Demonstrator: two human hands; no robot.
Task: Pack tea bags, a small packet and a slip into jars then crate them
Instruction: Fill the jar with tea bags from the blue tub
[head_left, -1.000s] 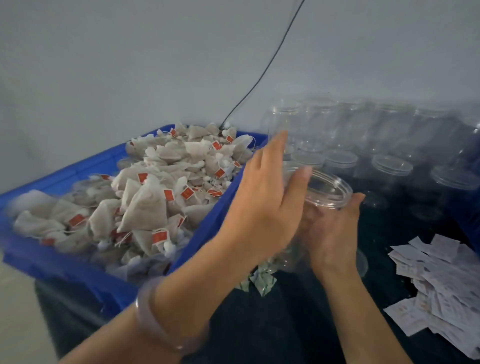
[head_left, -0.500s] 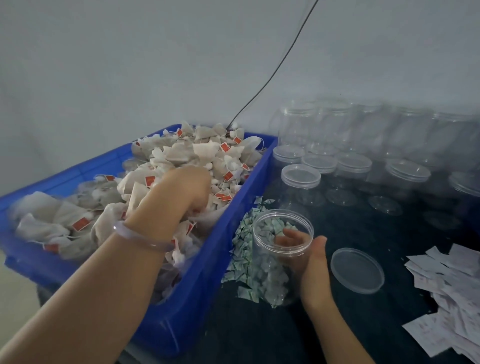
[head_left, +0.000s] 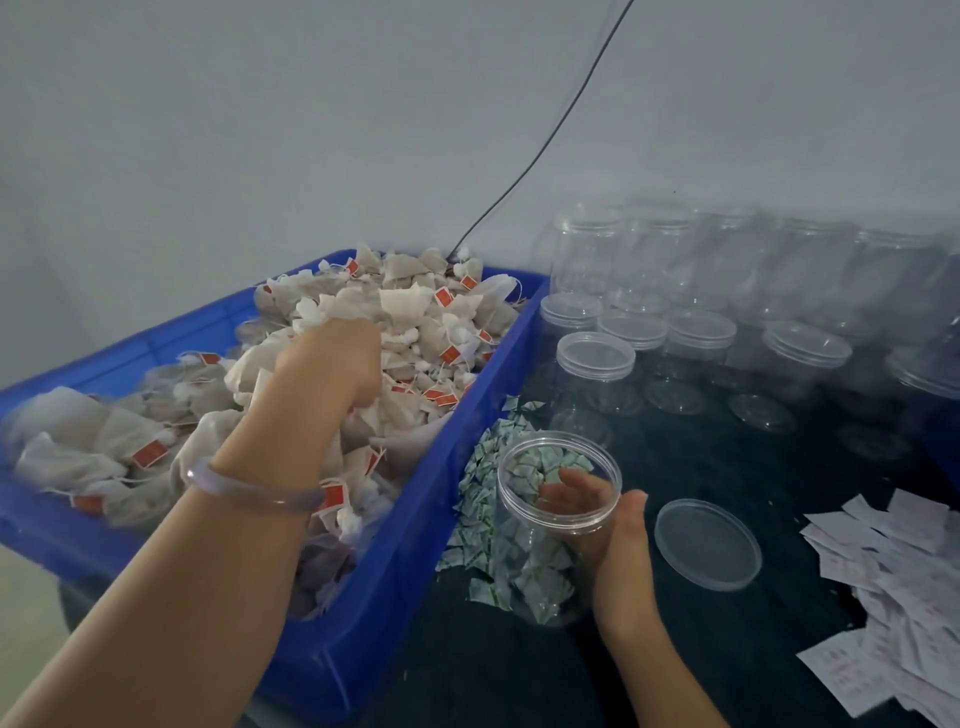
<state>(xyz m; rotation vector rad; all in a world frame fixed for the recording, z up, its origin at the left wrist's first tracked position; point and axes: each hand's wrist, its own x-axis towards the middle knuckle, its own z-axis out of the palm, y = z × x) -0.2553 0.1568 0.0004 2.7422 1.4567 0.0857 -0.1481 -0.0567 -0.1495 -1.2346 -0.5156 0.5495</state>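
A blue crate (head_left: 415, 582) on the left is heaped with pale tea bags (head_left: 415, 317) bearing red tags. My left hand (head_left: 337, 364) reaches into the heap, its fingers curled down among the tea bags. My right hand (head_left: 613, 540) grips an open, empty clear jar (head_left: 550, 525) standing beside the crate. The jar's clear lid (head_left: 707, 544) lies flat on the dark table just right of that hand. Small green-and-white packets (head_left: 483, 499) are piled between the crate and the jar. White paper slips (head_left: 898, 587) lie scattered at the right.
Several lidded clear jars (head_left: 696, 332) stand in rows at the back right of the dark table (head_left: 519, 670). A black cable (head_left: 540, 150) runs down the grey wall behind the crate.
My left hand left the jar and moved into the crate of tea bags. The jar came down beside the crate, held by my right hand alone, and its lid now lies on the table.
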